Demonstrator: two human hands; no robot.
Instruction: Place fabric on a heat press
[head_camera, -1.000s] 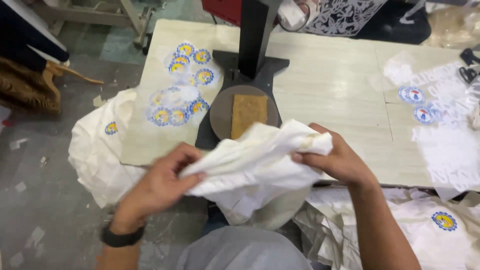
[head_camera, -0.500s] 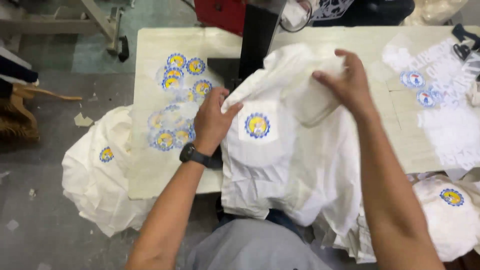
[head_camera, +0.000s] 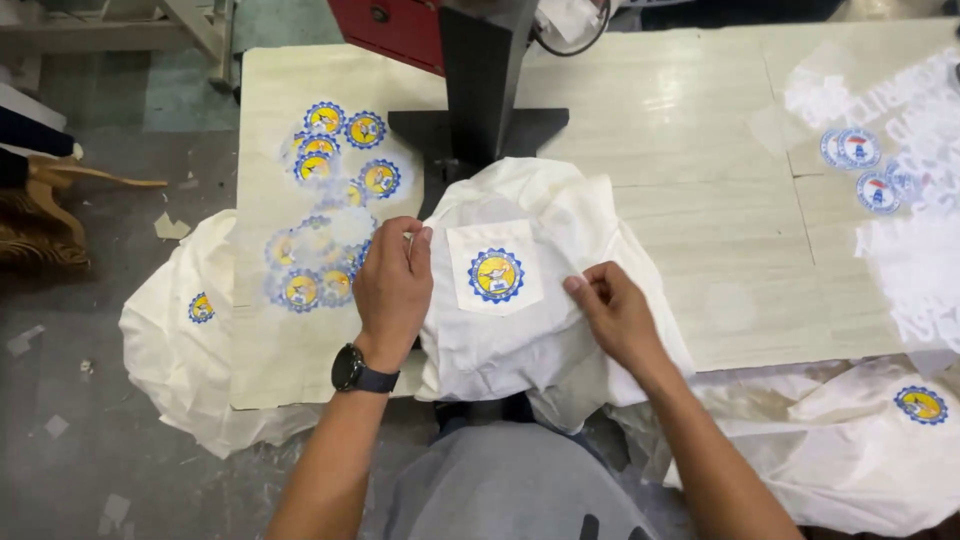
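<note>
Left hand (head_camera: 393, 285) pressed on the left edge of a cream shirt (head_camera: 530, 300), fingers curled over the fabric beside the pocket (head_camera: 494, 266), gripping the cloth. Black watch (head_camera: 352, 370) on that wrist. Right hand (head_camera: 615, 315) on the shirt's right side, just beside the pocket, fingers bent and pinching a fold of fabric.

Shirt draped over the low plate at the foot of a black press column (head_camera: 478, 80), near the front edge of the tabletop (head_camera: 680, 130), spilling over that edge toward the person. Pocket flat and facing up, carrying 1 round blue-and-yellow badge (head_camera: 495, 275) at its middle, between the 2 hands.

Left of the shirt, a loose cluster of round badge transfers (head_camera: 325, 200) on clear film, spread over the tabletop and touching nothing but the surface; nearest ones just beside the left hand. At the far right of the tabletop, a few blue-and-red round transfers (head_camera: 860, 160) next to white lettering film (head_camera: 920, 250).

More cream shirts hanging off the tabletop: 1 pile at the left (head_camera: 185, 330) showing a small badge, another at the right (head_camera: 850, 450) with a badge near its upper corner. Red machine body (head_camera: 400, 30) behind the column. Grey concrete floor (head_camera: 90, 440) below, flecked with scraps.
</note>
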